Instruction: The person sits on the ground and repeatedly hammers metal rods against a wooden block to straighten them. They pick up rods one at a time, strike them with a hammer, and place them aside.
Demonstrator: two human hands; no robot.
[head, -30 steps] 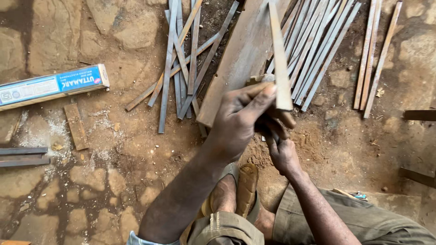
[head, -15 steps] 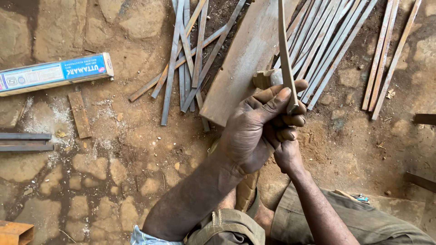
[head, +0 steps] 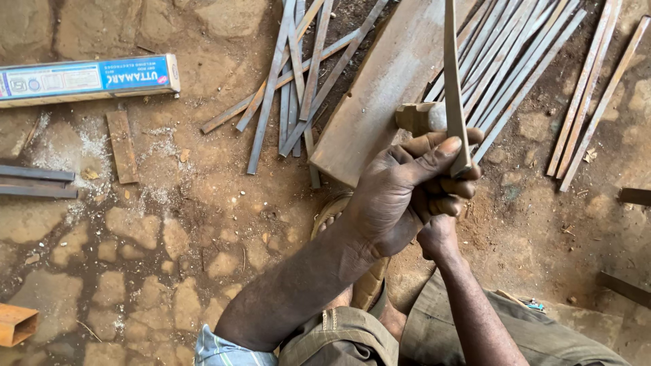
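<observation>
Left hand, fingers closed round a thin flat grey metal strip held upright over a rusty flat steel plate on the stone floor; right hand beneath, grip hidden; strip could slip if the hold loosens.

Head camera, looking straight down (close), hands mid-frame

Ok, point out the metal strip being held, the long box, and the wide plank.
metal strip [head: 451, 74], head view, mid shaft above the thumb.
long box [head: 88, 78], head view, top face.
wide plank [head: 386, 88], head view, bare middle.
</observation>
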